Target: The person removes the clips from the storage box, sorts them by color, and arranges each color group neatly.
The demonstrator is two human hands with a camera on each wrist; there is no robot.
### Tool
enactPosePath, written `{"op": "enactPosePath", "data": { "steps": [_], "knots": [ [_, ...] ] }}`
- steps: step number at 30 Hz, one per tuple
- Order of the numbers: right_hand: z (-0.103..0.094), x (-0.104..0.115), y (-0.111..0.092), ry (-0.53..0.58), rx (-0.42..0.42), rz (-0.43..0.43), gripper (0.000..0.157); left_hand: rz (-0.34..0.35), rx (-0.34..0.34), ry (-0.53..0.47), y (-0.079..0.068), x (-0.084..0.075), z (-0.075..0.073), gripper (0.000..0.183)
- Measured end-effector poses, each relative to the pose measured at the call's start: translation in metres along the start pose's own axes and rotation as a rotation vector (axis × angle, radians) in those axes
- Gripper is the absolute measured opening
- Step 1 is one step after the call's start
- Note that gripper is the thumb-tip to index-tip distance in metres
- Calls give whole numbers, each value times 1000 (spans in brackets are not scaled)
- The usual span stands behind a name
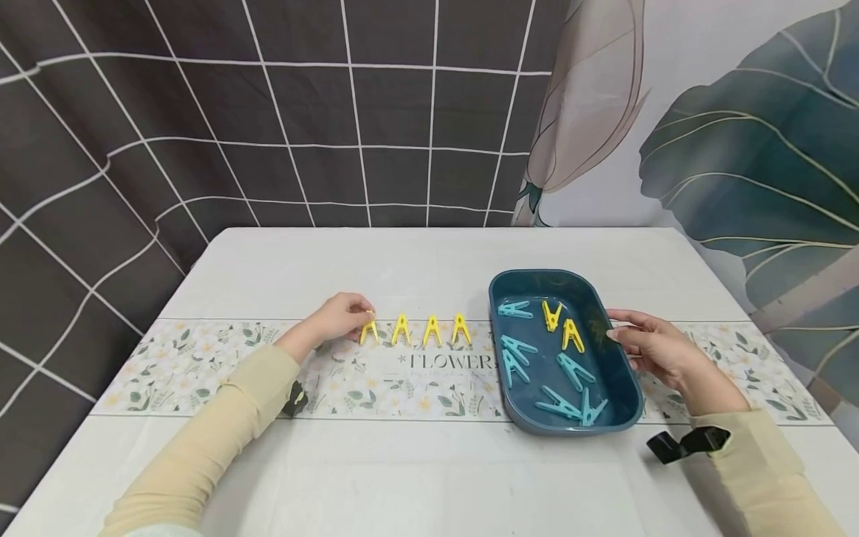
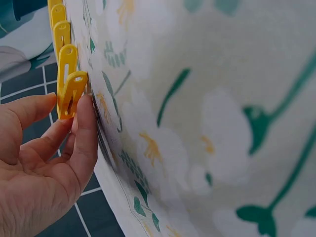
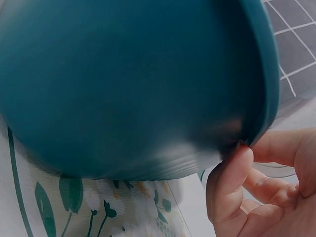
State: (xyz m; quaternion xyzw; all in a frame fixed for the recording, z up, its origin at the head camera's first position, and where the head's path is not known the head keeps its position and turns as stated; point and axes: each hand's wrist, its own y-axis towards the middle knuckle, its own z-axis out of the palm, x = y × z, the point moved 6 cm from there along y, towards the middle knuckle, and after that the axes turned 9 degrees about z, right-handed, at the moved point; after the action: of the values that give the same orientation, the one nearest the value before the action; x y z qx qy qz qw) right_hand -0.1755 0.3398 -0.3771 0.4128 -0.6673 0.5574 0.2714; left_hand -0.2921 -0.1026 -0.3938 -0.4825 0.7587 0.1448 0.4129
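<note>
In the head view a row of yellow clothespins [image 1: 432, 330] lies on the flowered band of the table cover. At the row's left end my left hand [image 1: 338, 317] pinches one yellow clothespin [image 2: 73, 94] between thumb and fingers; the left wrist view shows fingers on both its sides. My right hand [image 1: 661, 354] grips the right wall of a dark blue plastic tray [image 1: 570, 425], the thumb at its rim. Inside the tray lie two yellow clothespins [image 1: 573, 335] and several light blue clothespins [image 1: 559, 403]. In the right wrist view, the tray's outer wall [image 3: 123, 98] fills most of the picture.
The white table cover [image 1: 403, 477] carries a printed flower band with lettering. Behind the table hangs a dark gridded cloth [image 1: 396, 112], and a leaf-patterned curtain [image 1: 751, 164] hangs at the right. A black strap [image 1: 687, 444] sits by the right wrist.
</note>
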Motion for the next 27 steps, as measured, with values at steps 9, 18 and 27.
{"op": "enactPosePath", "data": {
  "steps": [9, 18, 27],
  "knots": [
    [1, -1, 1, 0, 3, 13, 61, -27, 10, -49, 0, 4, -2, 32],
    [0, 0, 0, 14, 4, 5, 57, 26, -46, -3, 0, -7, -15, 32],
    [0, -1, 1, 11, 5, 0, 57, 172, -54, -30, -2, -43, -10, 33]
  ]
}}
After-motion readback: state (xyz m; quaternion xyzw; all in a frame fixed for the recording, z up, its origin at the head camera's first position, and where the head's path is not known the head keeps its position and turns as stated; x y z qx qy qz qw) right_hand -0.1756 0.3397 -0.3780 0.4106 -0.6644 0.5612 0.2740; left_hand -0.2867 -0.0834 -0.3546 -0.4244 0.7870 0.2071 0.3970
